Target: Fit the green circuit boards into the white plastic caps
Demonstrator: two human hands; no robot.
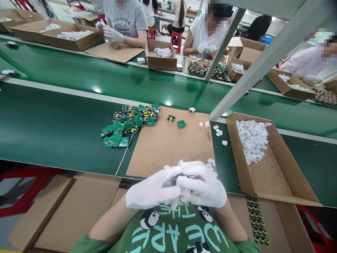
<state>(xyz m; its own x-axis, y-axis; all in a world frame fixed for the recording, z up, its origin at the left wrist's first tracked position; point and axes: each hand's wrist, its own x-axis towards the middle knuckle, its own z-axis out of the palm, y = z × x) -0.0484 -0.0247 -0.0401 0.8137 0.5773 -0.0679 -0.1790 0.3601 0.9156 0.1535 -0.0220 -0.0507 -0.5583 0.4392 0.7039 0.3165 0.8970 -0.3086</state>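
Note:
My left hand point(155, 189) and my right hand point(204, 184), both in white gloves, meet in front of my chest. Their fingers are closed around a small circuit board point(177, 179), of which only a dark bluish bit shows; the rest is hidden by the gloves. Just beyond the fingers, several small white pieces point(211, 162) lie on a flat cardboard sheet point(168, 149). Farther up that sheet are two loose circuit boards, one green side up point(181, 123) and one showing yellow parts point(171, 118). A heap of circuit boards point(129, 123) spreads over the sheet's left edge.
To the right, a cardboard box point(279, 175) holds many white pieces point(252, 138). White discs point(218, 130) lie between sheet and box. A slanted grey post point(237, 95) rises beside the green conveyor point(118, 82). Across it, gloved co-workers sit by boxes. Rows of boards point(258, 221) stand below right.

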